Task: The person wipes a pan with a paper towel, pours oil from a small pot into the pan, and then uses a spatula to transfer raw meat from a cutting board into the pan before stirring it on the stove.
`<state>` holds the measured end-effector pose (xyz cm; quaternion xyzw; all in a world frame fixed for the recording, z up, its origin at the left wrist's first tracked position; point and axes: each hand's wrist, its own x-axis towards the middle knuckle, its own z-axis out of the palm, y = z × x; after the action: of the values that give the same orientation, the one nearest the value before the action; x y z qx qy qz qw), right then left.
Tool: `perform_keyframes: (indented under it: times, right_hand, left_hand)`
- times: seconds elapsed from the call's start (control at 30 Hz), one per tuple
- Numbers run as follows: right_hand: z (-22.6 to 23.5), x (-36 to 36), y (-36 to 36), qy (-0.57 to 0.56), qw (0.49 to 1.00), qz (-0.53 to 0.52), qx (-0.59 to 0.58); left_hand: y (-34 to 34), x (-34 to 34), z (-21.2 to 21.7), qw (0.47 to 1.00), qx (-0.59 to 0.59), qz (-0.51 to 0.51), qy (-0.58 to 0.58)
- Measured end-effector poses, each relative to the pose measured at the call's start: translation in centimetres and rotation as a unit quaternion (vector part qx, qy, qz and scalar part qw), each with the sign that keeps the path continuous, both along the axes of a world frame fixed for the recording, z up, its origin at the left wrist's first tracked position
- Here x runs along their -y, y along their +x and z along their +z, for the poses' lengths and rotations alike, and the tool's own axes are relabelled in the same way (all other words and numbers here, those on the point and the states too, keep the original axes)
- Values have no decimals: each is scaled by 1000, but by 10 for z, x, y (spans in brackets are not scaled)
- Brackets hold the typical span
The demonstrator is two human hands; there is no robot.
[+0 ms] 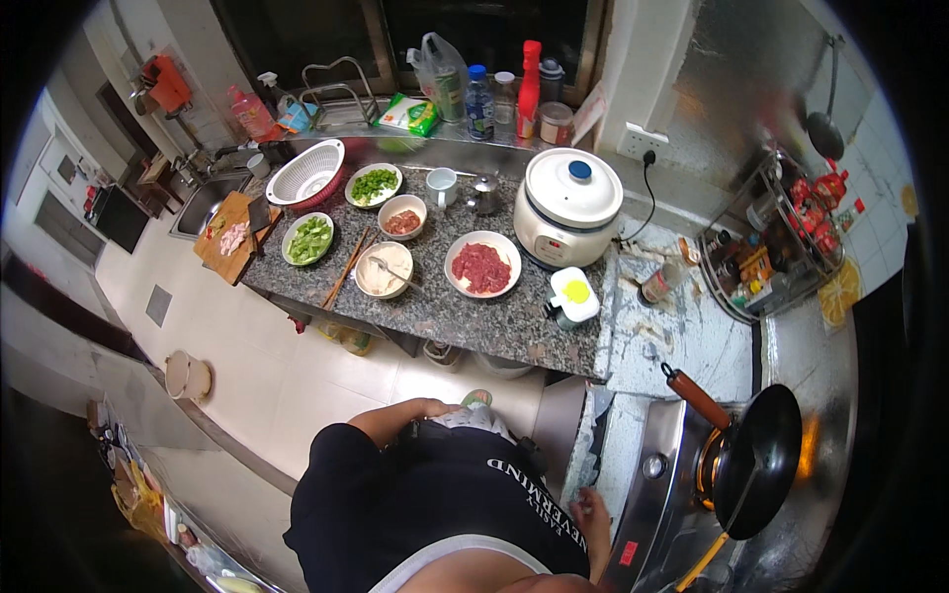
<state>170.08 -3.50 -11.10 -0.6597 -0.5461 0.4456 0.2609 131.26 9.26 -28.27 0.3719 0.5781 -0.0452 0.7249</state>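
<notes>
My left hand [437, 407] rests by my waist against pale shorts; its fingers are mostly hidden. My right hand [591, 516] hangs at my side near the stove's left edge, fingers loosely bent and apart, with nothing visible in it. To the right of it stands a steel gas stove [652, 504]. On its lit burner sits a black wok [778, 445] with a brown handle [698, 397]. A spatula with a yellow handle [704, 561] leans in the wok, untouched by either hand.
Ahead, a granite counter [435, 316] carries bowls of red meat [481, 269], minced meat [402, 221], pale paste [385, 270] and chopped greens [308, 240], plus a white electric cooker [568, 203]. A cutting board [235, 237] lies left; a condiment rack [756, 247] stands right.
</notes>
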Motion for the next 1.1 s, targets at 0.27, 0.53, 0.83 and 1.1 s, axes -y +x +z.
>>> perform_keyframes:
  times: [0.27, 0.53, 0.83, 1.1]
  right_hand:
    - [-113, -9, -28, -317, 947, 34, -34]
    - [-127, -27, -44, -363, 931, 1, -50]
    - [-130, -34, -51, -388, 920, -8, -51]
    - [-131, -35, -49, -408, 911, -17, -64]
  left_hand:
    - [-14, -24, 11, 993, -100, -55, 35]
    - [-15, -51, -28, 999, 28, -28, -16]
    - [-22, -51, -36, 996, 55, 32, -68]
    - [-90, 12, -66, 936, -13, 220, -276]
